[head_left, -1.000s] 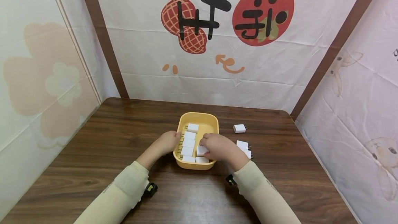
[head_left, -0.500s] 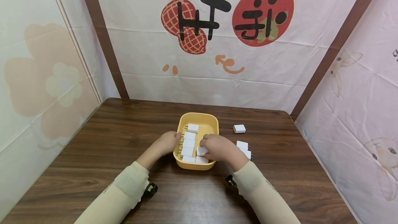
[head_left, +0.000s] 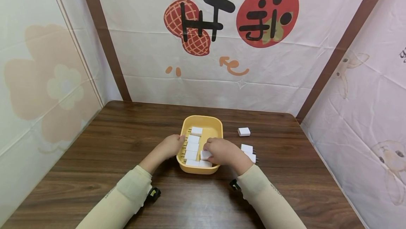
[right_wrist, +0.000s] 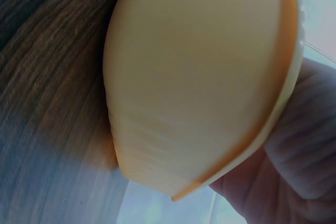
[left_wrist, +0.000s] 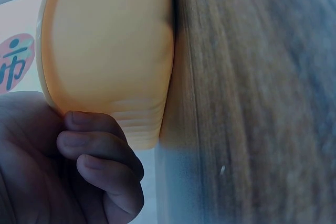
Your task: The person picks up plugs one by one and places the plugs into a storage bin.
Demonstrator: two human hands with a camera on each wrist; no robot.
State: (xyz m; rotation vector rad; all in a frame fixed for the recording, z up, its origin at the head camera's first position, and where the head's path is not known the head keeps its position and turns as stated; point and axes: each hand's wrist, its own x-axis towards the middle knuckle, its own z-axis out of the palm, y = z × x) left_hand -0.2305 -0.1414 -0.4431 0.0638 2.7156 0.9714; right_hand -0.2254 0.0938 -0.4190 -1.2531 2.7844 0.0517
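A yellow plastic basket stands on the table with several white plug chargers inside. Most of them form a column along its left side, prongs facing left. My left hand grips the basket's left rim, its fingers curled against the outer wall in the left wrist view. Reaching over the right rim, my right hand pinches a white charger low in the basket. Another charger lies just in front of it, by the near wall. The right fingertips are partly hidden, and the right wrist view shows mainly the basket's outside.
Right of the basket, one charger lies alone toward the back of the wooden table. Two more chargers lie together beside my right wrist, partly covered by it. Printed cloth walls enclose the table's back and sides.
Both hands stay almost where they were. The near charger in front of the right hand has shifted slightly left, against its neighbour.
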